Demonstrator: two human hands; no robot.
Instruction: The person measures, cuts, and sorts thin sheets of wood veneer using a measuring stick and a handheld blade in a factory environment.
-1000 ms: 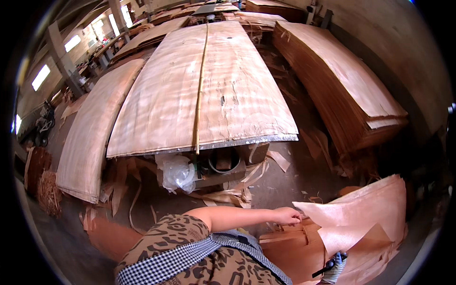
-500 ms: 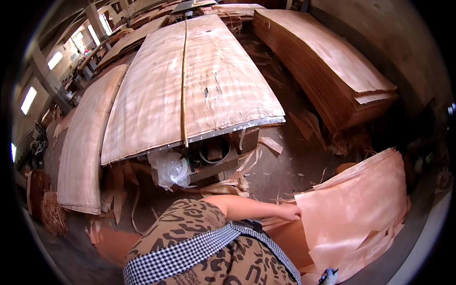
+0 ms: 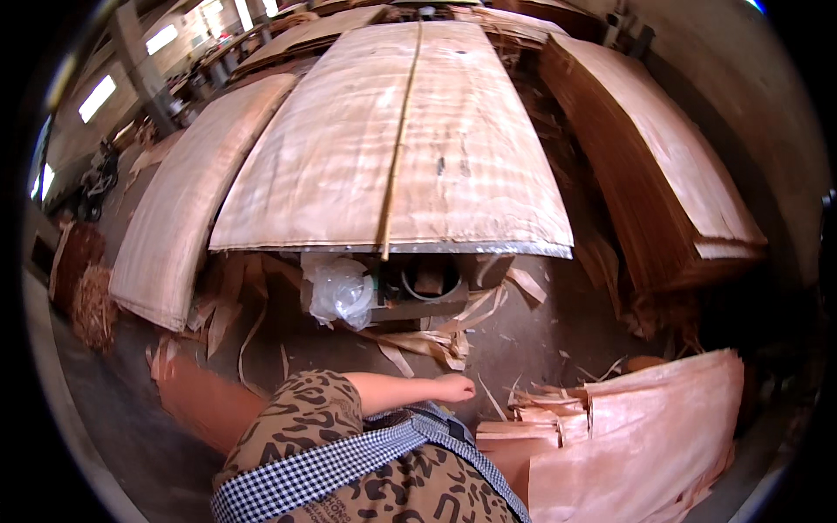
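My left hand [image 3: 455, 388] is stretched across in front of my body with its fingers curled in, and nothing shows in it. It hovers over the floor, a little left of a pile of thin reddish wood veneer sheets [image 3: 641, 440] at the lower right. Torn, splintered ends [image 3: 554, 414] of veneer stick out on the side of the pile nearest the hand. My right hand is out of the picture.
Ahead stands a wide table topped with pale veneer [image 3: 331, 139], a thin strip [image 3: 401, 139] lying along it. Tall veneer stacks flank it at right [image 3: 628, 157] and left [image 3: 192, 192]. Beneath its front edge are a clear plastic bag [image 3: 340, 292] and a round bucket [image 3: 458, 292]. Scraps [image 3: 436, 344] litter the floor.
My left hand has let go of the veneer sheet's edge and drawn back left. My gloved right hand has left the picture. The view has swung to the left.
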